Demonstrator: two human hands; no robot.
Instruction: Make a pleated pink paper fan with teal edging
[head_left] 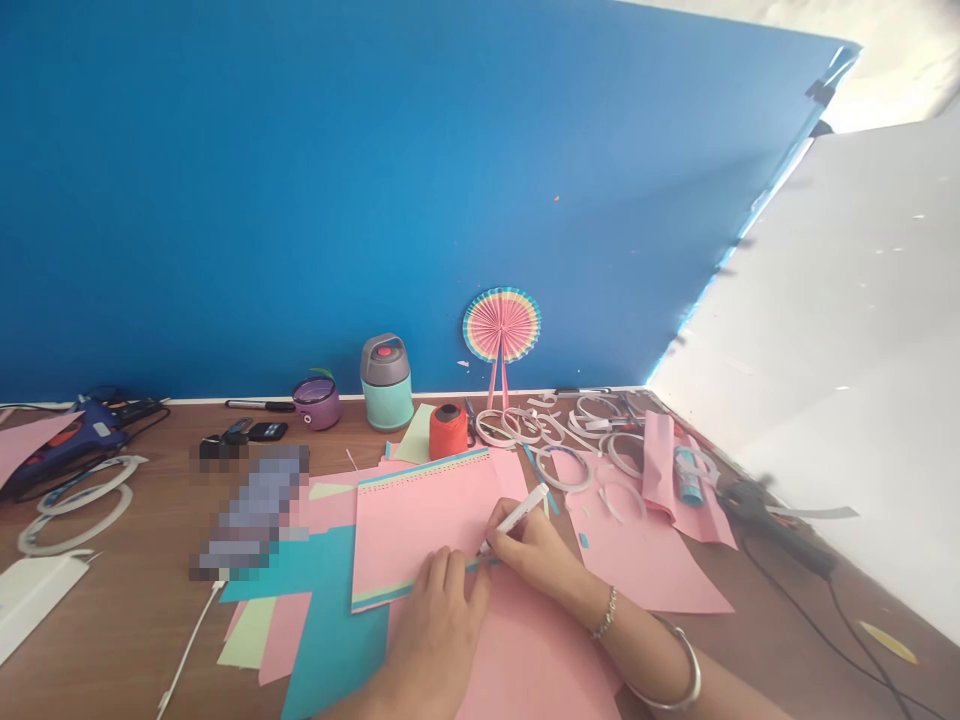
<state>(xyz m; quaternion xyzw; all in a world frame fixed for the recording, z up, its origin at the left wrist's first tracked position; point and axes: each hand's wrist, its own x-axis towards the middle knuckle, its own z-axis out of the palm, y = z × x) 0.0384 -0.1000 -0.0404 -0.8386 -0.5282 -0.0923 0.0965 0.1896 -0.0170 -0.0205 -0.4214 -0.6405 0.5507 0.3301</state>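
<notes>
My right hand (540, 548) grips a white marker (523, 508), its tip down at the lower edge of a pink paper sheet (420, 530). Yellow and blue strips border this sheet, and small dark marks run along its top strip. With fingers laid out on the lower strip, my left hand (442, 620) presses the sheet against the papers beneath. A blue sheet (330, 640) and more pink paper (540, 650) lie under it. What the marker tip draws is hidden by my fingers.
Behind stand a red thread spool (448, 436), a teal flask (387, 385), a purple cup (316, 402) and a pleated paper fan (502, 326) against the blue wall. White paper strips (562, 468) curl at right. A blurred-out device (255, 510) and cable lie left; a glue gun (780, 525) lies right.
</notes>
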